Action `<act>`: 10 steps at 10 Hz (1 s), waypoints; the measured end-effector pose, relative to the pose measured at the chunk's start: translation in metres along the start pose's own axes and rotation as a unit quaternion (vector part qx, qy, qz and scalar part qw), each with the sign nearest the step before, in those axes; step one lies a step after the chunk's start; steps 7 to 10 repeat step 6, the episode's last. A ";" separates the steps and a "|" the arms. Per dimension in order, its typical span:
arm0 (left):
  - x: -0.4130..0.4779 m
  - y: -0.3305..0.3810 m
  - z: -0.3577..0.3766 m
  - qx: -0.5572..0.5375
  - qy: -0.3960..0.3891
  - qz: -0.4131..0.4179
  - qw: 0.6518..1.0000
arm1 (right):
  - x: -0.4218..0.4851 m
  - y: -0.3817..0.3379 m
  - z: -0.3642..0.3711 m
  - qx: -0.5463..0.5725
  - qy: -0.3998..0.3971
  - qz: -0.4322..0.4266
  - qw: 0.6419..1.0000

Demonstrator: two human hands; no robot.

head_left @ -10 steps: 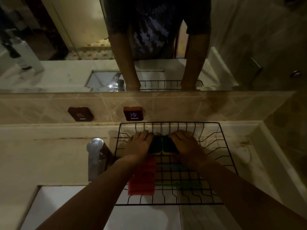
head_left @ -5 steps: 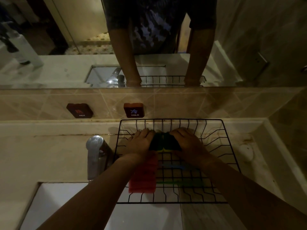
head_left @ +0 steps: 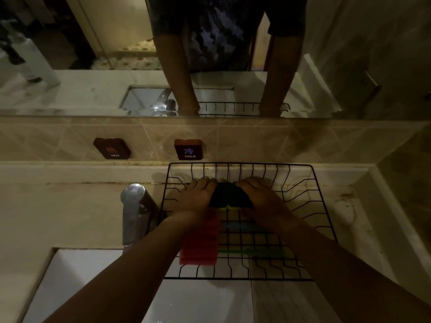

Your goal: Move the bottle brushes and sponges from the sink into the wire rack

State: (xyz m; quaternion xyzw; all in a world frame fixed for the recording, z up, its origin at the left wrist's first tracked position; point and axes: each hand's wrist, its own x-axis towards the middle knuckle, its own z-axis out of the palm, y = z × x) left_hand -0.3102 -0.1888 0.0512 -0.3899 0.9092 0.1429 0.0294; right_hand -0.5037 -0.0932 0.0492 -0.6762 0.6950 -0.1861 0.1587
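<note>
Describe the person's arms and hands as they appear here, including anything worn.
Both forearms are bare from the bottom edge of the picture to the wrists: no sleeves, watch, bracelets or gloves show. The left hand and right hand are bare too, with no rings visible in the dim light. In the mirror, short dark sleeves end above the elbows, on a dark patterned shirt.

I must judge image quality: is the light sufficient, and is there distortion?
Head view: dim, yellowish light; the wire rack reads clearly, but the dark sponges between left hand and right hand lose detail; wide-angle bending curves the counter edges.
</note>
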 end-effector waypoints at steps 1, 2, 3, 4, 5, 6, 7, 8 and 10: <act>-0.001 0.000 -0.001 0.000 -0.002 0.000 1.000 | 0.002 0.001 -0.001 0.004 -0.012 0.015 1.000; -0.001 0.001 -0.007 -0.010 -0.010 -0.003 1.000 | 0.001 0.001 -0.004 -0.002 -0.026 0.023 0.999; -0.005 0.006 -0.016 -0.034 -0.027 -0.013 0.999 | -0.003 -0.004 -0.012 -0.021 -0.046 0.036 0.998; -0.021 0.014 -0.028 -0.074 -0.004 -0.006 0.997 | -0.012 -0.008 -0.022 -0.041 -0.045 0.040 0.997; -0.044 0.022 -0.044 -0.113 0.040 0.013 0.993 | -0.024 -0.021 -0.037 -0.041 -0.049 0.060 0.996; -0.065 0.033 -0.060 -0.134 0.043 0.009 0.990 | -0.038 -0.041 -0.046 -0.006 -0.029 0.078 0.997; -0.065 0.033 -0.060 -0.134 0.043 0.009 0.990 | -0.038 -0.041 -0.046 -0.006 -0.029 0.078 0.997; -0.065 0.033 -0.060 -0.134 0.043 0.009 0.990 | -0.038 -0.041 -0.046 -0.006 -0.029 0.078 0.997; -0.065 0.033 -0.060 -0.134 0.043 0.009 0.990 | -0.038 -0.041 -0.046 -0.006 -0.029 0.078 0.997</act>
